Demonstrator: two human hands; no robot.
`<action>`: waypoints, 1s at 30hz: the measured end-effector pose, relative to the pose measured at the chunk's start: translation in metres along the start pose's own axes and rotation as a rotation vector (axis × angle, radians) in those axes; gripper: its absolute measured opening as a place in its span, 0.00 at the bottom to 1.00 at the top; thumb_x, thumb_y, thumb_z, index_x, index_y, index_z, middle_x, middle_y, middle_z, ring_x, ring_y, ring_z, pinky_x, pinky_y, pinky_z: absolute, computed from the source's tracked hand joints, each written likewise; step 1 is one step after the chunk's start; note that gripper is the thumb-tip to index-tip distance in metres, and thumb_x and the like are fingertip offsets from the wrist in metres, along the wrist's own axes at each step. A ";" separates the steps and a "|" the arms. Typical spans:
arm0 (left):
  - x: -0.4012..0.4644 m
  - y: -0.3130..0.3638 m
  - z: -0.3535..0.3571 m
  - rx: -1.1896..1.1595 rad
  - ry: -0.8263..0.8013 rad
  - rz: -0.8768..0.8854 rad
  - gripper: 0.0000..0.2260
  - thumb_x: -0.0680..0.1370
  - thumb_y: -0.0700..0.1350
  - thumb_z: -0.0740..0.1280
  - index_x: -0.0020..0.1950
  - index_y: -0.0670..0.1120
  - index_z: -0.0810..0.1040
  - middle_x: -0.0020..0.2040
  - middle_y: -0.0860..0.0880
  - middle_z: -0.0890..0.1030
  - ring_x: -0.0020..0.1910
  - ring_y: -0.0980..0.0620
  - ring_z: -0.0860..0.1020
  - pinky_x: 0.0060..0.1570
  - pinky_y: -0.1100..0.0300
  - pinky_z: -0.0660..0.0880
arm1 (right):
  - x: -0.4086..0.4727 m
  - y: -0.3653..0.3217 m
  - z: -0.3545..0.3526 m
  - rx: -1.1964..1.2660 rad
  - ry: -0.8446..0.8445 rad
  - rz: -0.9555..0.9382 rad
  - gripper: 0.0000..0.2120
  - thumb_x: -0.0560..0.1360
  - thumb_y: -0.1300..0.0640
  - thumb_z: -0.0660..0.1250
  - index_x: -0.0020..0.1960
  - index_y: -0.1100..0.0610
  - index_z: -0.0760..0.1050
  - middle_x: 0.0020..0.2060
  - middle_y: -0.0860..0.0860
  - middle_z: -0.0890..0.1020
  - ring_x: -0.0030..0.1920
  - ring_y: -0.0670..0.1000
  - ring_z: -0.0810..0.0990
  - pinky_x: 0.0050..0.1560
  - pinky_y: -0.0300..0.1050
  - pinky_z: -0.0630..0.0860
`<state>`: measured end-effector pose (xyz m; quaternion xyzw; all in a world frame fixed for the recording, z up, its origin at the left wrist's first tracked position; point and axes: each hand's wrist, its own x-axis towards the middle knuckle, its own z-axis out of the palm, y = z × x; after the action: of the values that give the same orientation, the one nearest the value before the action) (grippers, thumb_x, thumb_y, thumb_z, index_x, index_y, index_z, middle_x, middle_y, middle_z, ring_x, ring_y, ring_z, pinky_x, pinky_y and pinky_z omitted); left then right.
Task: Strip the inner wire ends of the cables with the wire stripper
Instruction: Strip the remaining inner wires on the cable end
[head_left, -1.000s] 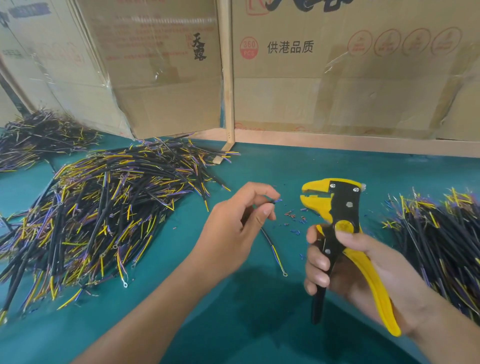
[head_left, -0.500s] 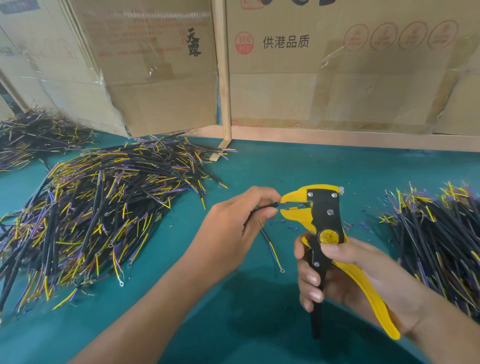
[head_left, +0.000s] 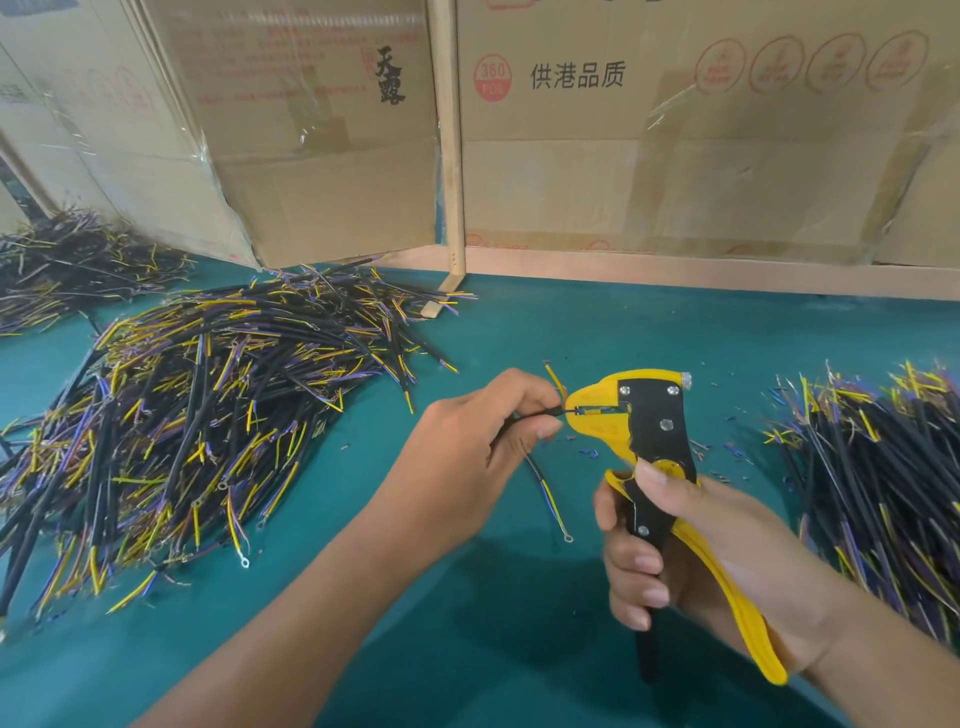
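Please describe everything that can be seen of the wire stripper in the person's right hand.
The wire stripper has a yellow beak-shaped head, a black plate with silver bolts in the middle, and two long handles, one yellow, one black. It looks like plastic and metal. The right hand grips the handles, thumb on a round yellow part, holding it upright above the green table, head pointing left. The left hand pinches a black cable whose thin wire end lies in the head's slot.
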<state>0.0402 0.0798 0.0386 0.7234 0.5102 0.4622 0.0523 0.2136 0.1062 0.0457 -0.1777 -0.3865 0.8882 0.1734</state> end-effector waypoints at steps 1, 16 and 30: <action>0.000 0.000 0.000 -0.003 -0.005 0.000 0.03 0.82 0.45 0.66 0.53 0.53 0.73 0.47 0.57 0.80 0.41 0.56 0.78 0.42 0.68 0.72 | -0.020 -0.026 -0.005 -0.100 0.075 0.036 0.24 0.66 0.42 0.79 0.44 0.63 0.78 0.29 0.56 0.66 0.27 0.54 0.67 0.31 0.51 0.71; 0.001 -0.008 -0.002 0.049 -0.096 -0.063 0.04 0.82 0.44 0.66 0.49 0.45 0.77 0.34 0.52 0.76 0.31 0.56 0.67 0.31 0.69 0.62 | -0.029 -0.010 -0.031 -0.211 0.244 -0.100 0.23 0.68 0.39 0.73 0.35 0.58 0.70 0.26 0.52 0.61 0.21 0.48 0.59 0.23 0.40 0.64; 0.005 -0.015 -0.016 0.046 -0.140 -0.036 0.05 0.82 0.44 0.65 0.47 0.45 0.76 0.33 0.51 0.75 0.30 0.52 0.67 0.30 0.65 0.62 | -0.030 -0.010 -0.026 -0.224 0.275 -0.099 0.24 0.67 0.38 0.73 0.35 0.58 0.69 0.26 0.52 0.61 0.21 0.48 0.58 0.23 0.38 0.62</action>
<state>0.0188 0.0844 0.0423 0.7458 0.5286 0.3976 0.0793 0.2534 0.1152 0.0421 -0.2963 -0.4640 0.7974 0.2470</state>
